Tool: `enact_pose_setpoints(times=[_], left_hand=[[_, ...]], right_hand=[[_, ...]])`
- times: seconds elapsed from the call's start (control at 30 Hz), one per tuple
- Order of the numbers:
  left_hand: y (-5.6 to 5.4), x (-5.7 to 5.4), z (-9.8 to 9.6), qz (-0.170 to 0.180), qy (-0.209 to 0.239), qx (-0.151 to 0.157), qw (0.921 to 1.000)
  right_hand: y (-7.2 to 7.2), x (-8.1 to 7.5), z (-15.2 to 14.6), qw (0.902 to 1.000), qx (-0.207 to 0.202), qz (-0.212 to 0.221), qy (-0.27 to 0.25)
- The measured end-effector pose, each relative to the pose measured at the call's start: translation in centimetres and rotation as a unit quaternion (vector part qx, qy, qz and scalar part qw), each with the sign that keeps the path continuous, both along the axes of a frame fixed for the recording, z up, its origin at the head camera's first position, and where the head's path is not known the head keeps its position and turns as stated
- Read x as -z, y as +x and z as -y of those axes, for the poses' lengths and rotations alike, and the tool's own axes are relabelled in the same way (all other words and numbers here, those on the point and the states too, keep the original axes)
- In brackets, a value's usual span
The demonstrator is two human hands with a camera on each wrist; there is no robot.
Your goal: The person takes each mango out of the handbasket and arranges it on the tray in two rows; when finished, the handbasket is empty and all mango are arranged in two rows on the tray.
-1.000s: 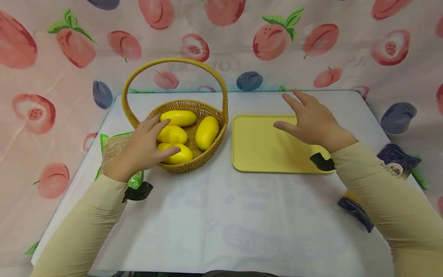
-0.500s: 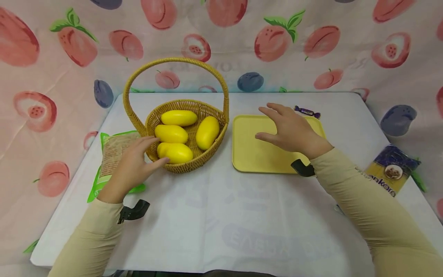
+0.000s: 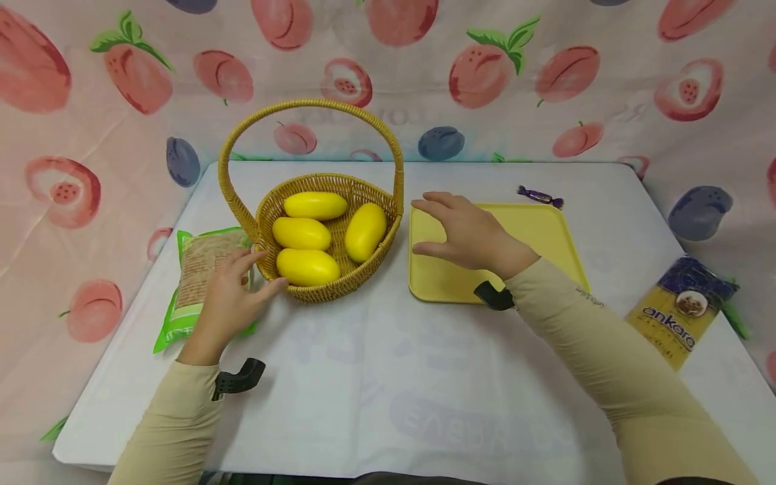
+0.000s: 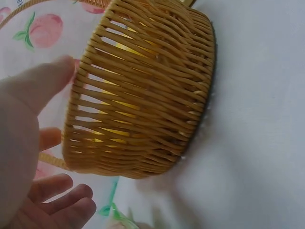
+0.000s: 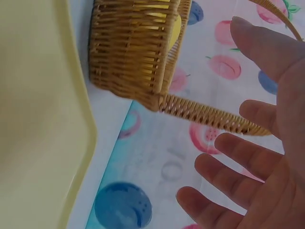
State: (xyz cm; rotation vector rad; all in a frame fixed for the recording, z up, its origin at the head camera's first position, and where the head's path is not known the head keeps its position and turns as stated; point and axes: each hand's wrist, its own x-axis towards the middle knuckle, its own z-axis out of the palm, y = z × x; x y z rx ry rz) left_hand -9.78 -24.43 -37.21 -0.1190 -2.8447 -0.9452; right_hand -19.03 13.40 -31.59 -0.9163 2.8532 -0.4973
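A wicker basket (image 3: 358,283) with a tall handle stands left of centre on the white table and holds several yellow mangoes (image 3: 301,233). My left hand (image 3: 233,293) is open, its thumb and fingers touching the basket's near-left wall (image 4: 143,95). My right hand (image 3: 467,232) hovers open above the left part of a pale yellow tray (image 3: 545,229), fingers spread toward the basket (image 5: 128,52). It holds nothing.
A green packet (image 3: 190,276) lies under my left hand, left of the basket. A purple wrapped candy (image 3: 539,197) sits behind the tray. A pasta packet (image 3: 682,313) lies near the table's right edge. A fruit-print cloth hangs behind.
My right hand has moved left across the tray toward the basket, uncovering the candy. My left hand has drawn back off the mangoes to the basket's outer wall.
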Motion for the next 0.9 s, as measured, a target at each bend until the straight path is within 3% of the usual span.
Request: enact_pose_setpoints(times=[0.2,0.37,0.6,0.9], left_hand=[[-0.1,0.8,0.0,0.065,0.031,-0.009,0.9973],[-0.3,1.4,-0.1,0.097,0.081,-0.016,0.9919],[-0.8,1.9,-0.3,0.114,0.128,-0.019,0.985],[-1.0,2.3,-0.3,0.126,0.157,-0.02,0.9794]], right_hand=[[-0.3,0.3,2.1,0.999,-0.031,0.008,-0.031],[-0.6,0.5,3.8,0.9975,-0.057,0.019,-0.036],[-1.7,0.9,6.2,0.9961,-0.073,0.038,-0.031],[-3.3,2.0,8.4,0.9947,-0.068,0.069,-0.032]])
